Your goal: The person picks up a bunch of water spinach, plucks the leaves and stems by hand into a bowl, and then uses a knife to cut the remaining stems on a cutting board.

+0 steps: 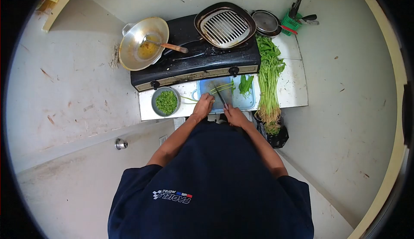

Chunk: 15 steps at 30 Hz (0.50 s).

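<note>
My left hand [203, 106] is closed around a few long green stems [221, 87] that lie across the blue cutting board [248, 104]. In my right hand [235, 115] is a knife [219, 93], its blade over the board and close to the stems. Some cut leaves [246, 85] rest on the board to the right of the blade. Left of my left hand stands a grey bowl [153, 105] filled with chopped greens [166, 102]. The tips of my left fingers are partly hidden.
Behind the board is a black stove [185, 68] bearing a wok [129, 49] with a wooden-handled spatula [172, 47] and a grill pan [226, 25]. A bundle of leafy greens with roots [269, 84] lies right. Farther back are a lidded pan [265, 22] and a green basket [290, 23].
</note>
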Tool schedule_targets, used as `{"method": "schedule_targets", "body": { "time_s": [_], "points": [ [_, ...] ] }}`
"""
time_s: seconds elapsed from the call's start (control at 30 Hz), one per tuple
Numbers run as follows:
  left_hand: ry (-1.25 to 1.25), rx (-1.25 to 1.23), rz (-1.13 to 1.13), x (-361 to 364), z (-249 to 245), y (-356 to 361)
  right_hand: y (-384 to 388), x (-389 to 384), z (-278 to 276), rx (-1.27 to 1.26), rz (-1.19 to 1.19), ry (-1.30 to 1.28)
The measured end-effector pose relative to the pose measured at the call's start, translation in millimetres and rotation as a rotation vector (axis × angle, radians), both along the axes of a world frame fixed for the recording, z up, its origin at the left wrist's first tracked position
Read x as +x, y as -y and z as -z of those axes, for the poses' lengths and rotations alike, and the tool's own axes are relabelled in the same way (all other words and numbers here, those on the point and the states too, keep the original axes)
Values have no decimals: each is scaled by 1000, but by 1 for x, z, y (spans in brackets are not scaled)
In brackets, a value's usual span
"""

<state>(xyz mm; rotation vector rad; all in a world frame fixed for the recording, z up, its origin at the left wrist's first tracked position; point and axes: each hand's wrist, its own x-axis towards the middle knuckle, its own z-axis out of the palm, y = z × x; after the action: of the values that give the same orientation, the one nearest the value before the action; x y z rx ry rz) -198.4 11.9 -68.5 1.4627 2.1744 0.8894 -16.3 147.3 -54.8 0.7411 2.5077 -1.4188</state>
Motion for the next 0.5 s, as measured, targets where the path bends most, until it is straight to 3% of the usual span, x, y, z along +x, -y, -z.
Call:
{"method": "schedule_targets", "body": {
  "time_s": [0.13, 0.5],
  "points": [
    [-9, 11, 63, 6, 2, -25, -14, 32, -18, -165, 209, -31],
    [56, 26, 96, 29, 17, -73, -12, 61, -2, -231, 403, 3]
  ]
}}
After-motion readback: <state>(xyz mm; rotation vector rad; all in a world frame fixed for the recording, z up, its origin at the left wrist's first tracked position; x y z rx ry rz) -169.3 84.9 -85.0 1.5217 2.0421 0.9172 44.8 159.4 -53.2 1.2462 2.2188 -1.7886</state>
